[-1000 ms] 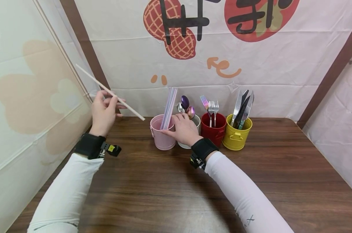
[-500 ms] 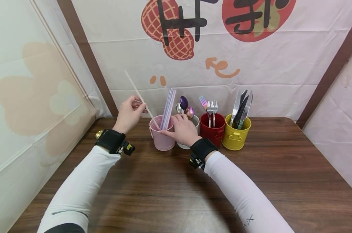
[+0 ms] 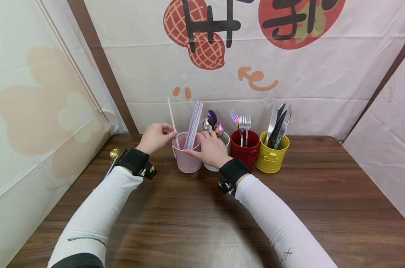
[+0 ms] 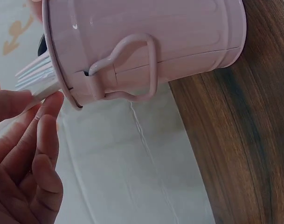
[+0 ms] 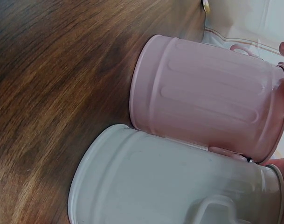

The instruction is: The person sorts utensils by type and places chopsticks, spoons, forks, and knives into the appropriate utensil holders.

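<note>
In the head view my left hand (image 3: 157,137) pinches a slim white straw (image 3: 171,115) between thumb and fingertips. The straw stands nearly upright, its lower end inside the pink bucket (image 3: 188,160). Beside it a bundle of pale purple and blue straws (image 3: 193,124) leans to the right in the same bucket. My right hand (image 3: 211,149) grips the pink bucket's rim on the right, thumb at the front. In the left wrist view the pinching fingertips (image 4: 51,105) are right at the rim. The right wrist view shows the pink bucket touching a white bucket (image 5: 146,177).
Right of my right hand stand a red bucket (image 3: 245,149) with forks (image 3: 246,124) and a yellow bucket (image 3: 272,160) with knives (image 3: 278,124). Spoons (image 3: 213,119) rise from the white bucket. A gold spoon (image 3: 115,153) lies left on the wooden table (image 3: 189,223). Fabric walls close the back and left.
My left hand has moved right and down with the white straw, which has turned from slanting in the air to nearly upright in the pink bucket. The right hand has stayed at the rim.
</note>
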`<state>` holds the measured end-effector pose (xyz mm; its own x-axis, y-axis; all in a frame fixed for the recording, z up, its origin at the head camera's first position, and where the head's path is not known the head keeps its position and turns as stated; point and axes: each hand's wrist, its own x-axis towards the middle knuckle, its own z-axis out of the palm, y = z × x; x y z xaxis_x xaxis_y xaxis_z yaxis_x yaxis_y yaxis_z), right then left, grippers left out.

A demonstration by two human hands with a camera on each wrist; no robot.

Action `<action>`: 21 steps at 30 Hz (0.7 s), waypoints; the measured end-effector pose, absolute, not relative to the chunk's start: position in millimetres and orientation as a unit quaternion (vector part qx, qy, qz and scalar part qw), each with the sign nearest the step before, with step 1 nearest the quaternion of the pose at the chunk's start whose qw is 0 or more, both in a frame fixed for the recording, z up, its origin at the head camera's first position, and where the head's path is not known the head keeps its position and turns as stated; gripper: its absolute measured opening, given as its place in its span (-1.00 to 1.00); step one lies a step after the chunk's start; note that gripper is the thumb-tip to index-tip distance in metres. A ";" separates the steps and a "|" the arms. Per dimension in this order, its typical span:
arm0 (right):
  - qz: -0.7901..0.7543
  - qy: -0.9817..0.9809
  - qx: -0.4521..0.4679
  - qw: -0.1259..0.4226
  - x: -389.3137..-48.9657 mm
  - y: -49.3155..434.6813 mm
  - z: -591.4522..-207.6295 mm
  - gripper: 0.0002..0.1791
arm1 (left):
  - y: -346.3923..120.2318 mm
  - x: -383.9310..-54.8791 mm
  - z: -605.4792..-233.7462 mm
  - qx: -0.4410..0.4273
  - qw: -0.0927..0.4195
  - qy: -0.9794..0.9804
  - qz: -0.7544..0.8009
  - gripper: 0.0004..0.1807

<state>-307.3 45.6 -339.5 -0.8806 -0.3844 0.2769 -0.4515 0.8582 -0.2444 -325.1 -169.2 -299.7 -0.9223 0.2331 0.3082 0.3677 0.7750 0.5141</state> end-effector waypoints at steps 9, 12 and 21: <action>0.159 -0.959 0.213 0.098 -305.4 42.5 -333.8 -0.13 | -177.3 -326.1 -295.6 -0.146 0.098 -0.950 -0.258 -0.77; 0.158 -0.960 0.209 0.098 -304.2 41.8 -333.9 -0.13 | -183.4 -322.5 -294.1 -0.139 0.104 -0.951 -0.256 -0.75; 0.157 -0.961 0.203 0.101 -300.2 39.8 -333.6 -0.15 | -225.4 -296.6 -286.8 -0.121 0.118 -0.956 -0.238 -0.64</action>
<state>-300.2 39.8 -333.6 -0.8975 -0.3582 0.2571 -0.4214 0.8685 -0.2609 -296.6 -225.4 -286.8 -0.9427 0.1761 0.2834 0.2883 0.8574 0.4264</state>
